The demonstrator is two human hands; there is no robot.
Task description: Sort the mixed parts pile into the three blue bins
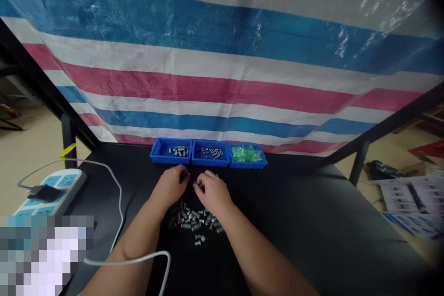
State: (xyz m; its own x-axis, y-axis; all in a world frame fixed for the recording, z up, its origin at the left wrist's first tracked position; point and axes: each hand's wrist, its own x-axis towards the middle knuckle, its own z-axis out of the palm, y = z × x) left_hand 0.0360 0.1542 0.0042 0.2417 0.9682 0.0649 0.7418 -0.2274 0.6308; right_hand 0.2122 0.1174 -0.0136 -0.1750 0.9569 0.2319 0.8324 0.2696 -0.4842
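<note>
My left hand [170, 186] is over the black table with its fingers curled and thumb and fingertips pinched together. A tiny bit of something may show at the fingertips, too small to name. My right hand [214, 193] faces it a short gap away, its fingers also curled in; what they hold, if anything, is hidden. Below and between the wrists lies a loose pile of metal cylinders and screws [196, 217]. A few small metal pieces [199, 239] lie apart, nearer to me. Just beyond my hands stand three joined blue bins.
The left bin [161, 151] holds metal cylinders, the middle bin [210, 162] small screws, the right bin [248, 164] green and clear plastic pieces. A white cable [121, 199] crosses my left forearm from a power strip [52, 192]. Striped sheeting [222, 88] hangs behind the table.
</note>
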